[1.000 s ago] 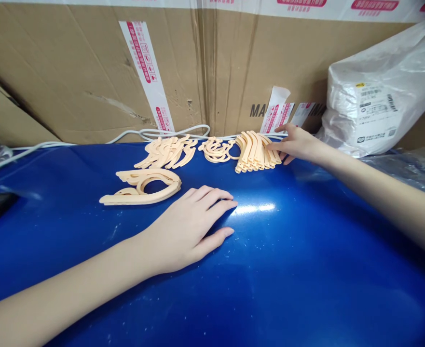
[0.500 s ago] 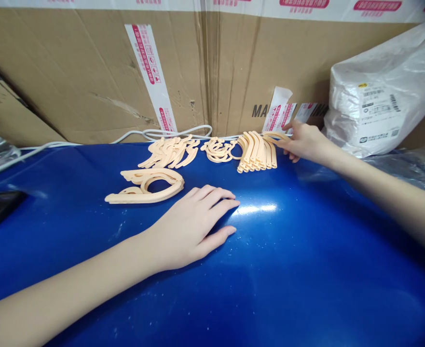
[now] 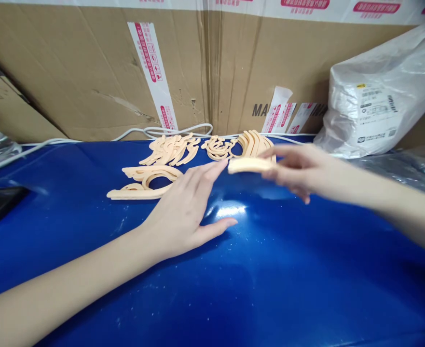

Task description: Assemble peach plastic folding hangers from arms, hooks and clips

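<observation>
My right hand (image 3: 292, 168) is closed on a curved, peach-coloured plastic hanger arm (image 3: 250, 165), slightly blurred, held above the blue table with its free end pointing left. My left hand (image 3: 186, 207) is open and empty, fingers stretched out and thumb apart. Its fingertips reach close to the free end of the piece; whether they touch is unclear. Beyond the held piece lies a row of similar curved arms (image 3: 253, 140), partly hidden. Beside it are a small pile of hooks (image 3: 216, 147) and a pile of other curved arms (image 3: 169, 148). Folded hangers (image 3: 136, 193) lie partly behind my left hand.
Large cardboard boxes (image 3: 100, 72) stand along the back of the blue table (image 3: 270, 279). A white cable (image 3: 132, 132) runs at their foot. On the right is a plastic-wrapped package (image 3: 375, 96); a black object (image 3: 0, 207) sits at the left edge.
My right hand has come left and nearer from the row, bringing a hanger arm with it. My left hand's fingers have lifted and turned toward that piece.
</observation>
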The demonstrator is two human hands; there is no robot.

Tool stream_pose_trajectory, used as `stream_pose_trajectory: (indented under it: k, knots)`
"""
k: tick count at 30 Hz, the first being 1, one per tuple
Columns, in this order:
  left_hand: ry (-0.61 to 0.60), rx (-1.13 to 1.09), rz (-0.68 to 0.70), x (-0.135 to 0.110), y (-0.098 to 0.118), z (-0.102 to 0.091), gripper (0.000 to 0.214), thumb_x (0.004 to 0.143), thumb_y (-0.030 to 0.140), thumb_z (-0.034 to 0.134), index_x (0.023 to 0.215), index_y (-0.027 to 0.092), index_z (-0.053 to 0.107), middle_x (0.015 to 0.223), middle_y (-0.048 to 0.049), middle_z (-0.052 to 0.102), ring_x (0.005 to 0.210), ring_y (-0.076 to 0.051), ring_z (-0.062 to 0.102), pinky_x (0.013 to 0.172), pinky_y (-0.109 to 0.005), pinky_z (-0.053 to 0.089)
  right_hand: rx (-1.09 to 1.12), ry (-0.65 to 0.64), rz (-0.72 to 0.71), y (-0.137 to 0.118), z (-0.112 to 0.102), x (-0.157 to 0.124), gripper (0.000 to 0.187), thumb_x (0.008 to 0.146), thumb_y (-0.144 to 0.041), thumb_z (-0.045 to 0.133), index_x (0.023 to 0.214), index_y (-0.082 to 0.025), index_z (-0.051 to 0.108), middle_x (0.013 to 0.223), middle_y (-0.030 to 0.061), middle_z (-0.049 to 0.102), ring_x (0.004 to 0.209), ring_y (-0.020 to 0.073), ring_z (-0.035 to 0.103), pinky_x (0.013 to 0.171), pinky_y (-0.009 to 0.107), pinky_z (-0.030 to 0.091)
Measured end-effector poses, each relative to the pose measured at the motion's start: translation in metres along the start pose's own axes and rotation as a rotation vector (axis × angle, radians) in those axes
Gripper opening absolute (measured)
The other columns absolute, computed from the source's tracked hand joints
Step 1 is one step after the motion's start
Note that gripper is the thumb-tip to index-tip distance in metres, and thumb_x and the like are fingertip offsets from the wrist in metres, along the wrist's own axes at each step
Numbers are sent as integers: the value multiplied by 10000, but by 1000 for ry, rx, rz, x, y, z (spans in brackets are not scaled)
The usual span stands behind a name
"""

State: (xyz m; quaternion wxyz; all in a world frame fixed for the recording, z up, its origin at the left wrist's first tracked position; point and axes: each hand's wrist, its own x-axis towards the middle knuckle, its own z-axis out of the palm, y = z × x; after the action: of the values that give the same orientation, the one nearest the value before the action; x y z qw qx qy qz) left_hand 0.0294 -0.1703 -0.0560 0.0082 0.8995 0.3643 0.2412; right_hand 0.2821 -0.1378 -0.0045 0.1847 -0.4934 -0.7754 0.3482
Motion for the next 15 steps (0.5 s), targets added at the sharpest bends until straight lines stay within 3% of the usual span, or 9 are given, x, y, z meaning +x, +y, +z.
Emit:
stream_pose_trajectory:
  k: [2, 5, 8, 12, 15]
  knots:
    - [8, -6, 8, 0, -1, 0, 766, 851, 548, 578, 1410, 122, 275, 1398, -170, 454, 1280, -289, 421, 1052, -459, 362, 16, -120, -26, -1, 24, -10, 317, 884, -404, 542, 1149, -232, 570, 553, -65, 476, 404, 84, 440, 342, 204, 343]
    - [-8, -22, 37, 0, -2, -1, 526, 872, 483, 571, 1267, 157, 451, 1216, -110, 586, 1110, -261, 520, 943, -425, 417, -77, -151, -113, -5, 44, -22, 245, 893, -313, 521, 1111, -213, 575, 607, -54, 536, 459, 83, 452, 403, 200, 342]
    - [-32, -7, 92, 1, 0, -1, 248, 917, 356, 512, 1072, 170, 568, 1031, -69, 630, 974, -232, 525, 851, -395, 416, -249, -116, -189, -5, 49, -29, 299, 885, -313, 523, 1160, -201, 563, 622, -43, 587, 474, 100, 492, 440, 213, 339]
    - [-71, -6, 116, 1, 3, -3, 186, 902, 289, 487, 986, 155, 585, 919, -61, 619, 895, -224, 491, 788, -388, 396, -521, 4, -309, 4, 50, -32, 373, 915, -360, 483, 1240, -192, 555, 741, 14, 682, 542, 139, 592, 497, 244, 366]
    - [-87, 2, 109, 1, 3, -3, 157, 878, 291, 481, 883, 165, 574, 831, -51, 593, 830, -214, 472, 734, -372, 379, -556, 32, -397, 12, 52, -32, 318, 934, -376, 464, 1146, -184, 606, 847, 46, 686, 664, 157, 629, 566, 256, 406]
